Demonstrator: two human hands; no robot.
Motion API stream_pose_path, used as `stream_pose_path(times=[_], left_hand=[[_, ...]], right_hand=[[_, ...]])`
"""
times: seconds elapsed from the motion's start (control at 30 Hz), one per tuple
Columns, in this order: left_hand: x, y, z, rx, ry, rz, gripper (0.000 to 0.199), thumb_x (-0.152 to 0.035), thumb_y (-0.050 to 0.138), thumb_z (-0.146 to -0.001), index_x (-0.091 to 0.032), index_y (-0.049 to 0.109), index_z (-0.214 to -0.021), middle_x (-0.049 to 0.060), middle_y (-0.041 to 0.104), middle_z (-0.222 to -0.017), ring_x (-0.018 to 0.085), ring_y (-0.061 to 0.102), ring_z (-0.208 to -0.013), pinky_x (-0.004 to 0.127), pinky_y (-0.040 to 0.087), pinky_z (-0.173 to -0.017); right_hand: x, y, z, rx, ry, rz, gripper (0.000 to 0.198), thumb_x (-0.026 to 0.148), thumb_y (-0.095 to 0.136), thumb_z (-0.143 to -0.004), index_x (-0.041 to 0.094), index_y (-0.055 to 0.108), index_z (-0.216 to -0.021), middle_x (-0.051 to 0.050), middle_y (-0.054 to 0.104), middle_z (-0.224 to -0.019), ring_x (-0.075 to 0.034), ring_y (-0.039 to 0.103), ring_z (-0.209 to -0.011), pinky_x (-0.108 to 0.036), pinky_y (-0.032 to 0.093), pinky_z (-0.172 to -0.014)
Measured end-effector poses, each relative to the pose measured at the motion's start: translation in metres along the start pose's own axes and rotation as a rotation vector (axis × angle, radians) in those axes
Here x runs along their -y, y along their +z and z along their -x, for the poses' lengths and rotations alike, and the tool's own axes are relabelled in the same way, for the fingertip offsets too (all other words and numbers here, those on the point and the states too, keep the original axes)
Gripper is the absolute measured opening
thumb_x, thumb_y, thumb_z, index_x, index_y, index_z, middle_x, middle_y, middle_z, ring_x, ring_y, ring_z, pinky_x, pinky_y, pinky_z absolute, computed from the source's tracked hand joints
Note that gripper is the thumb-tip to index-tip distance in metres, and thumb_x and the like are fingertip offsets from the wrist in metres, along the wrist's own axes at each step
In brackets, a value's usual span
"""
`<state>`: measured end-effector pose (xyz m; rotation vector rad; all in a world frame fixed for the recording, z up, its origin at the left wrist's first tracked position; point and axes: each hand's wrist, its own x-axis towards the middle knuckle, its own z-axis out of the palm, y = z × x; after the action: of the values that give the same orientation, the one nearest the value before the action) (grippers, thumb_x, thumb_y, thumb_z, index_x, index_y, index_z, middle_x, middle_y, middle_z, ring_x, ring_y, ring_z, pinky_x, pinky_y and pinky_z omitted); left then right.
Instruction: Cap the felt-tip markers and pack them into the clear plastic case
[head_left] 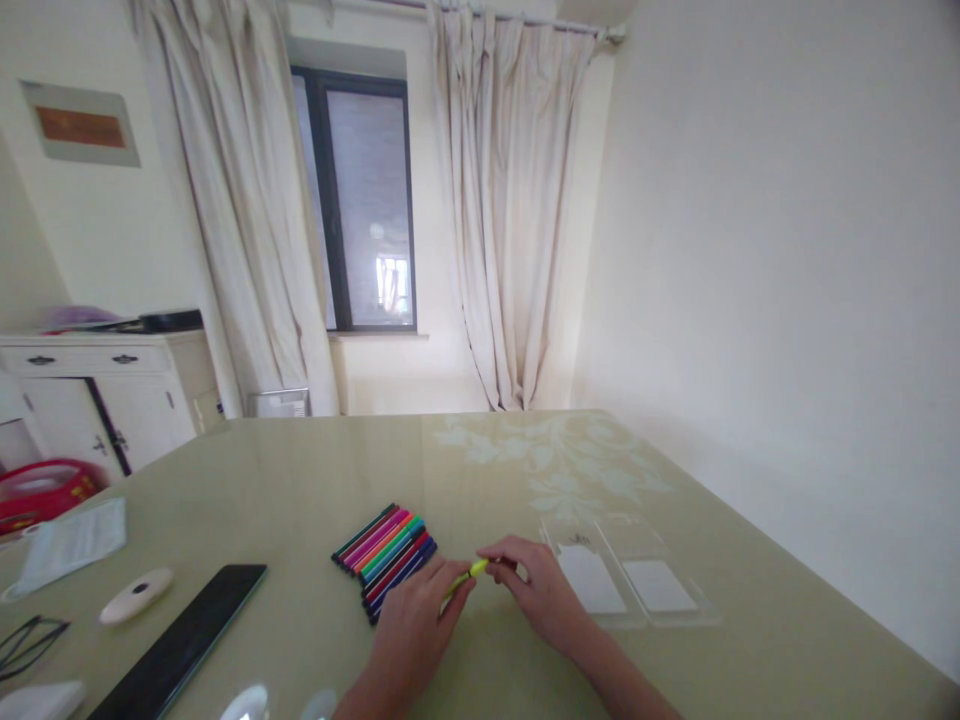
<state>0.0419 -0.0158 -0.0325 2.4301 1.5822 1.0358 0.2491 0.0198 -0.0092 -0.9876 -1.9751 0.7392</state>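
Observation:
A yellow marker pen [478,567] is held level between my two hands, just above the table. My left hand [416,620] is closed around its barrel, most of which the fingers hide. The fingertips of my right hand [534,585] pinch its yellow end. Beside my left hand lies a slanted row of several coloured marker pens [388,550], side by side on the table, with the nearest ones partly covered by that hand. To the right of my right hand is a clear plastic case [634,570] with white panels, lying opened flat.
On the left of the table [300,480] lie a long black flat object [184,640], a white oval object [136,596], black-framed glasses [31,645] and a face mask [71,545]. A red basket [49,490] stands at the far left. A wall [787,300] runs along the right.

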Motion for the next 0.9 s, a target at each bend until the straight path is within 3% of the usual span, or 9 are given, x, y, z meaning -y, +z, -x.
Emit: stream_pose_path(times=[0.17,0.63,0.9], left_hand=[[-0.0017,0.002,0.0007,-0.037,-0.009,0.039,0.016,-0.036,0.053,-0.103,-0.029,0.067,-0.106,0.0,0.075,-0.098,0.016,0.072,-0.085,0.023,0.053,-0.076],[-0.0093,-0.0032,0.0002,-0.064,-0.047,0.107,0.013,-0.03,0.057,-0.098,-0.027,0.067,-0.106,0.0,0.075,-0.093,0.014,0.069,-0.072,0.022,0.053,-0.068],[-0.0027,-0.0012,-0.0018,-0.076,-0.034,0.171,0.028,-0.045,0.051,-0.102,-0.028,0.072,-0.109,0.004,0.078,-0.102,0.019,0.074,-0.091,0.027,0.057,-0.082]], right_hand=[[0.0021,-0.0014,-0.0012,-0.04,0.107,-0.06,0.019,0.036,0.068,-0.088,0.021,0.079,-0.094,-0.003,0.076,-0.078,-0.019,0.068,-0.074,-0.029,0.049,-0.071],[0.0021,-0.003,-0.0014,-0.098,0.104,-0.16,0.02,0.038,0.073,-0.085,0.022,0.081,-0.093,-0.003,0.077,-0.08,-0.018,0.067,-0.075,-0.028,0.05,-0.071],[0.0016,-0.004,-0.002,-0.107,0.104,-0.199,0.025,0.045,0.073,-0.085,0.021,0.081,-0.091,-0.003,0.076,-0.078,-0.019,0.067,-0.073,-0.029,0.051,-0.069]])
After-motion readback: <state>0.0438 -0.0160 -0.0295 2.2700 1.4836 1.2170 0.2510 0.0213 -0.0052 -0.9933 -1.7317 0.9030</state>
